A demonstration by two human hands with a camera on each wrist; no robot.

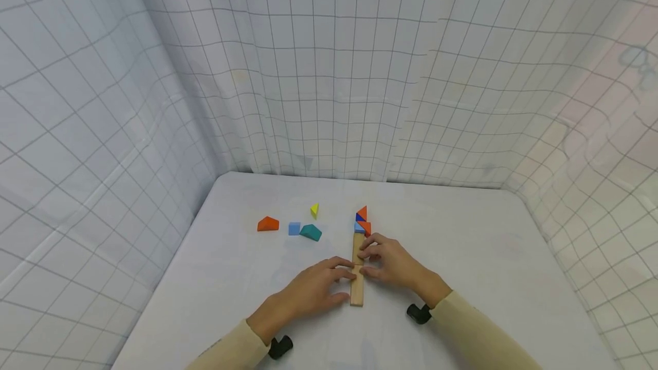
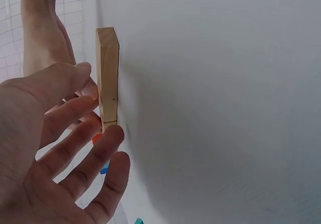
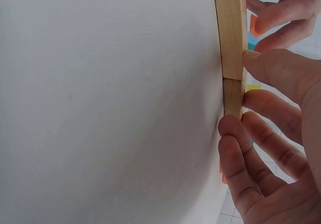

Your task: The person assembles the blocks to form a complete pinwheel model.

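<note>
Two natural wood blocks lie end to end in a line on the white table: the near block and the far block. From the left, my left hand touches the line around the joint with loosely bent fingertips, thumb apart. Opposite it, my right hand touches the right side; in the right wrist view its thumb is by the near block and its fingers lie along the far one. Beyond the far block sit a light blue piece, a red-orange triangle, a dark blue triangle and an orange triangle.
Left of the line lie a teal block, a light blue block, a yellow triangle and an orange block. White grid-patterned curtains enclose the table at the back and sides.
</note>
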